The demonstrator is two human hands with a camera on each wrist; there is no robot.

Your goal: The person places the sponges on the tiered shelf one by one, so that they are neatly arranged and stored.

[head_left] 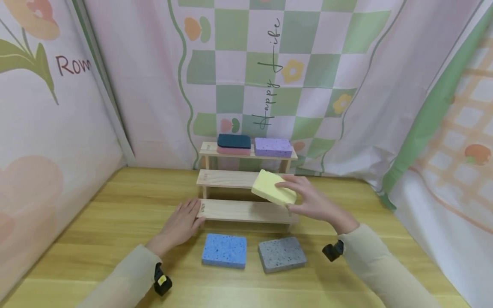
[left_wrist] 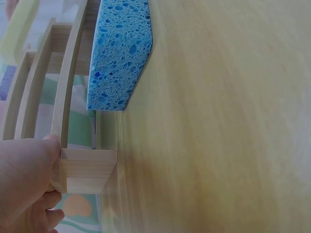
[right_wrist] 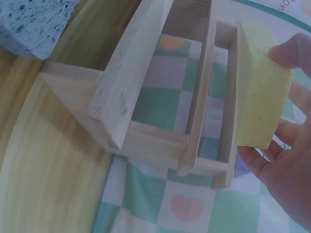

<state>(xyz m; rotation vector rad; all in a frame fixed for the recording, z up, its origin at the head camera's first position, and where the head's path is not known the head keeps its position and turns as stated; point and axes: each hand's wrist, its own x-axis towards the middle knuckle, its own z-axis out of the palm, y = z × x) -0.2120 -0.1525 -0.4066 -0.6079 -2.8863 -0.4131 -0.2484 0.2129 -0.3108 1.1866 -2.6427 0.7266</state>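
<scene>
Head view, bottom middle: the blue sponge (head_left: 224, 251) and the gray sponge (head_left: 282, 255) lie apart on the table (head_left: 104, 209), in front of the rack (head_left: 221, 178). Left of the middle, the left hand (head_left: 181, 224) grips one end of its low board (head_left: 246, 211), which should make it less wobbly. Right of the middle, the right hand (head_left: 313, 200) pinches the yellow sponge (head_left: 268, 186) by its right end, tilted up in the air. That sponge looks light, a bit soft and not slippery; a gentle pinch on its edges should do. Farther back, the two-color sponge (head_left: 234, 143) and the purple sponge (head_left: 273, 147) fill most of the top board (head_left: 209, 149), so they could get bumped. Behind hangs a cloth (head_left: 231, 32).
</scene>
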